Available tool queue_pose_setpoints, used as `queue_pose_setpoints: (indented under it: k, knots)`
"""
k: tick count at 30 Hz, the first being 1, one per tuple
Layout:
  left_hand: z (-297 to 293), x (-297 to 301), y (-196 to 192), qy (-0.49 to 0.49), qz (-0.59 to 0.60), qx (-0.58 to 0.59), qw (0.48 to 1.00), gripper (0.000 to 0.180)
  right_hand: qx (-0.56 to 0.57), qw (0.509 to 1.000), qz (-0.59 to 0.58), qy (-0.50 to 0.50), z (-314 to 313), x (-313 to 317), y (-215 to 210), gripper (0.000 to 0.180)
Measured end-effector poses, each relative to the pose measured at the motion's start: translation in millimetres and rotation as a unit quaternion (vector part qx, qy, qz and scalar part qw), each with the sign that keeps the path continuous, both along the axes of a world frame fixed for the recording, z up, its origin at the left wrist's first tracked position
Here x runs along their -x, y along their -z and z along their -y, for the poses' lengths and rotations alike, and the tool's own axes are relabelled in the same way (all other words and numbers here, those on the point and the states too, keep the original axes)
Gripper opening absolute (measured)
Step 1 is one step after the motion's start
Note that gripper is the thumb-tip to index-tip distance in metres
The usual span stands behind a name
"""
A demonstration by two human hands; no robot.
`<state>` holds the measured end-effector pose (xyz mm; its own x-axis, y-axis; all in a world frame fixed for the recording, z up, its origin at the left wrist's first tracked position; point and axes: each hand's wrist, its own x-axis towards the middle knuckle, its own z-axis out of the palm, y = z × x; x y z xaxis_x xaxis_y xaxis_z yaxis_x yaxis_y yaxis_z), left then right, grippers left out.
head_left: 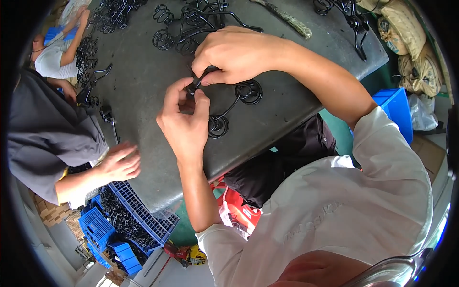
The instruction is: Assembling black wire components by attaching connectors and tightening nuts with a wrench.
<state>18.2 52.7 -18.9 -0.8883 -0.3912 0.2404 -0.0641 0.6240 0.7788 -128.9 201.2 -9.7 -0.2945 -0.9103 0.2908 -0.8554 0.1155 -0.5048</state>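
My left hand (185,112) and my right hand (234,55) meet over the dark grey table. Thumb and fingertips of both are closed on a small black piece (193,87), mostly hidden between them. Beside my left hand lies a black wire spring (238,98), with a coil at each end and a short wire between. Whether it joins the piece I hold, I cannot tell. Just beyond my right hand is a pile of black wire springs (191,21) with bent arms.
More black springs lie along the table's (138,86) left and far right (351,21). A bundle of thin strips (287,19) rests at the far edge. On the left a co-worker's hand (122,161) is over the table, above blue crates (138,215) of black parts. A blue bin (397,112) stands right.
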Motion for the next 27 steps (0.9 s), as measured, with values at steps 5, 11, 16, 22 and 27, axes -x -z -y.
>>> queue_pose_setpoints:
  k: [5, 11, 16, 22, 27]
  knots:
    - [3, 0, 0, 0.013, 0.021, 0.019, 1.000, 0.021, 0.003, 1.000, 0.001, 0.000, 1, -2, -1, 0.013]
    - [7, 3, 12, 0.030, 0.004, -0.051, 0.998, 0.019, 0.001, 0.999, 0.039, 0.008, -2, 0, -4, 0.015]
    - [8, 3, 16, 0.033, -0.009, -0.056, 0.998, 0.016, 0.133, 0.982, 0.136, -0.010, -6, 23, -7, 0.019]
    - [7, -1, 23, 0.025, -0.018, -0.131, 0.991, 0.015, 0.115, 0.918, 0.379, 0.012, -16, 31, -13, 0.037]
    - [7, -4, 24, 0.034, -0.008, -0.145, 0.989, 0.019, 0.155, 0.938, 0.309, -0.036, -14, 34, -8, 0.040]
